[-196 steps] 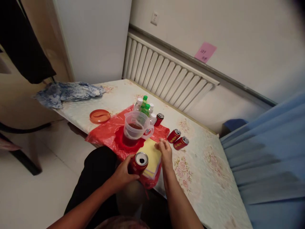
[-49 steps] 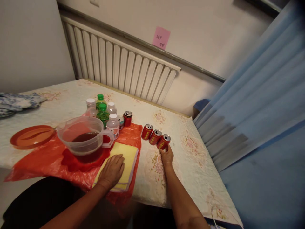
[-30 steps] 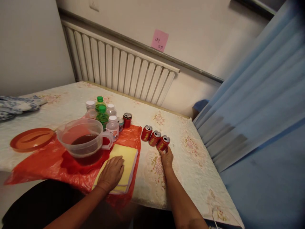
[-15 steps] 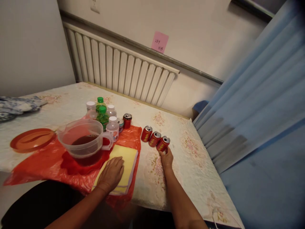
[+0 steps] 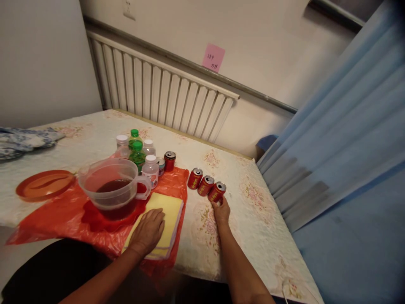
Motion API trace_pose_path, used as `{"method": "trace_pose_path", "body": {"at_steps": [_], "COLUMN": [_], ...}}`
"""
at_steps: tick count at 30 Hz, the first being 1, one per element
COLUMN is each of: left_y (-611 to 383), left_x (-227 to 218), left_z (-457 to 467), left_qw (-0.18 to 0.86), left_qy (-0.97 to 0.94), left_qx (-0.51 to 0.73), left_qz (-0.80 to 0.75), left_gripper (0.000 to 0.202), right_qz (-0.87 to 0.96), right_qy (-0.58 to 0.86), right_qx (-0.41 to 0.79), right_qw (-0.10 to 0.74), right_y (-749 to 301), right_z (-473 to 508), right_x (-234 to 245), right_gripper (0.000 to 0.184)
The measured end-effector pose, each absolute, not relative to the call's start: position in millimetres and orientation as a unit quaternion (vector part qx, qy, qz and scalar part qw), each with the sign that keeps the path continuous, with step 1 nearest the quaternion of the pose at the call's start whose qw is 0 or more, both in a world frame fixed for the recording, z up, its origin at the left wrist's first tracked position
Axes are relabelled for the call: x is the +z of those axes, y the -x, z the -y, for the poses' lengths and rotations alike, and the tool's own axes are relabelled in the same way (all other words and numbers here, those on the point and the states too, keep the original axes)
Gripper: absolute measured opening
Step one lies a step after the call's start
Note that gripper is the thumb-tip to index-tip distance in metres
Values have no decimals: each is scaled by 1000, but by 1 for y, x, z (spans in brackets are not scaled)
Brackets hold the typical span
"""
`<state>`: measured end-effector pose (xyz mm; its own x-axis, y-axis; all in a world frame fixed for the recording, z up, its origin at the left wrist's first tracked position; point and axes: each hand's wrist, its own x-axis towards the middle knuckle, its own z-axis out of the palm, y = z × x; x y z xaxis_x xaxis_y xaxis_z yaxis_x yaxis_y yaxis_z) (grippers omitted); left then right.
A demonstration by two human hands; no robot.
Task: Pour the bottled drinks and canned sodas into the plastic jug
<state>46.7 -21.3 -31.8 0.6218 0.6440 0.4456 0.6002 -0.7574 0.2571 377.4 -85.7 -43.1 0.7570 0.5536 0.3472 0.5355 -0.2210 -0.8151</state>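
My left hand (image 5: 148, 230) lies flat and open on a folded yellow cloth (image 5: 169, 207) at the table's near edge. My right hand (image 5: 221, 211) reaches forward, its fingers closed on the near end of a red drink can (image 5: 217, 192) that lies on its side. Two more red cans (image 5: 200, 181) lie side by side just left of it, touching in a row. A clear plastic jug (image 5: 110, 185) with dark liquid stands left of the yellow cloth on a red plastic sheet (image 5: 53, 213).
Behind the jug stand several small bottles (image 5: 136, 148) and an upright red can (image 5: 170, 159). An orange lid (image 5: 46, 184) and a blue patterned cloth (image 5: 22, 141) lie at the left. A radiator (image 5: 158, 95) lines the far wall; a blue curtain (image 5: 348, 147) hangs at the right.
6.5 s ago my left hand held an open can; now a third can lies beside the other two under my right hand, and my left hand rests on the cloth. Little moved in the last second.
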Motion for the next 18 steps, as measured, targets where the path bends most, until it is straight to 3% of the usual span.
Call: {"method": "trace_pose_path", "body": {"at_steps": [18], "left_y": [-46], "left_x": [-31], "left_z": [21], "left_qw": [44], "left_qy": [-901], "left_qx": [263], "left_qz": [-343], "left_gripper": [22], "right_qz": [351], "right_qy": [780], "right_qx": [6], "right_qw": [518], "right_y": [-379], "right_z": [86], "right_x": [-45], "right_gripper": [54]}}
